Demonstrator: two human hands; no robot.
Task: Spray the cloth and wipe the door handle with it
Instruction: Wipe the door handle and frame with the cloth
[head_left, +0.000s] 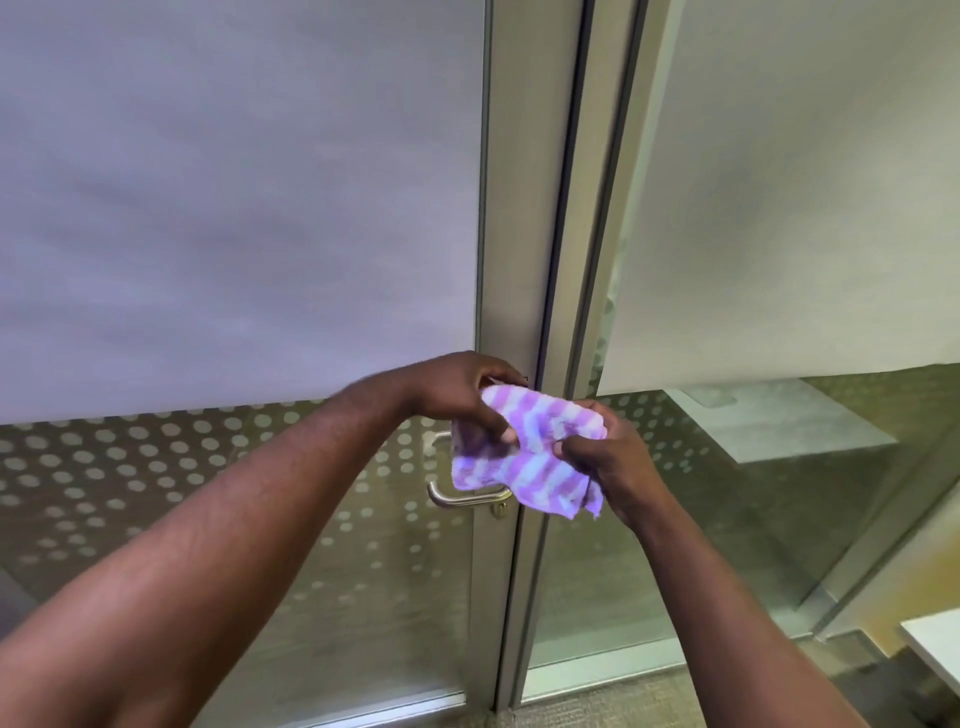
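A purple-and-white striped cloth is bunched between both hands in front of the glass door. My left hand pinches its upper left part, thumb pressed on the fabric. My right hand grips its right side, fingers curled into the folds. Just below and behind the cloth, a silver lever door handle juts from the metal door frame; the cloth hangs over its right end and hides part of it. No spray bottle is in view.
The glass door has a dotted frosted pattern and a white roller blind covering its upper part. A metal frame runs down the centre. A glass panel with another blind is on the right, and a white table corner at lower right.
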